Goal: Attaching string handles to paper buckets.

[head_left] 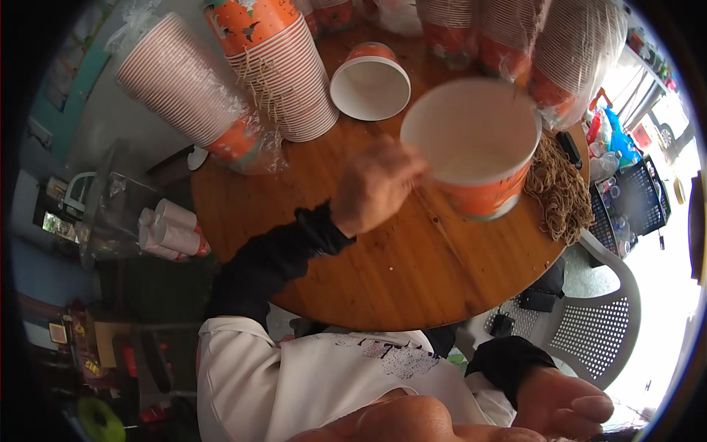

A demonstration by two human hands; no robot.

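A large white-lined orange paper bucket (471,132) is on the round wooden table, its mouth facing up toward me. Beside its left wall is my left hand (375,188), slightly blurred, with the fingers curled together and their tips at the bucket's side. Whether they grip it or something small cannot be made out. My right hand (563,401) is low at the right, off the table and near my body, its fingers bent inward; anything inside it is hidden. A smaller paper bucket (370,87) lies tipped behind the large one, mouth toward me.
A tall nested bucket stack (283,74) with rubber bands hung on it rises at the back left. Plastic-wrapped stacks (180,81) flank it and line the back right. A heap of tan rubber bands (563,191) covers the right table edge, near a grey plastic chair (596,324).
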